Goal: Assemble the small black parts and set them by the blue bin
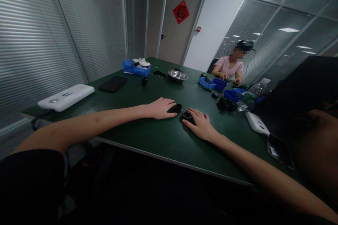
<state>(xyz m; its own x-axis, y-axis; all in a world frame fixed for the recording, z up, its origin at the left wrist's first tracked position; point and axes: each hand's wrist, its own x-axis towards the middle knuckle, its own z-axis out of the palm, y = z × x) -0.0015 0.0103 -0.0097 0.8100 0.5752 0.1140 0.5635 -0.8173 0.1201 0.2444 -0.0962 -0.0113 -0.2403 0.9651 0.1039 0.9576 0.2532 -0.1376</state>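
Observation:
My left hand [163,108] rests on the green table with its fingers stretched out and apart. A small black cylindrical part [179,108] with a hollow top stands at its fingertips, partly behind them. Just to the right, my right hand [200,123] has its thumb and fingers around a low black round part [187,115] with a pale rim line. This part sits on the table, and the fingers cover some of it. The two black parts are close together but apart. What exactly they are is too small to tell.
Beyond my hands are a metal bowl [177,76], a filled blue basket [136,67] and a small black cylinder [144,81]. A black tablet-like slab [113,83] and white power bank [67,97] lie left. At right are a bottle [252,95], a phone [280,150] and a seated person.

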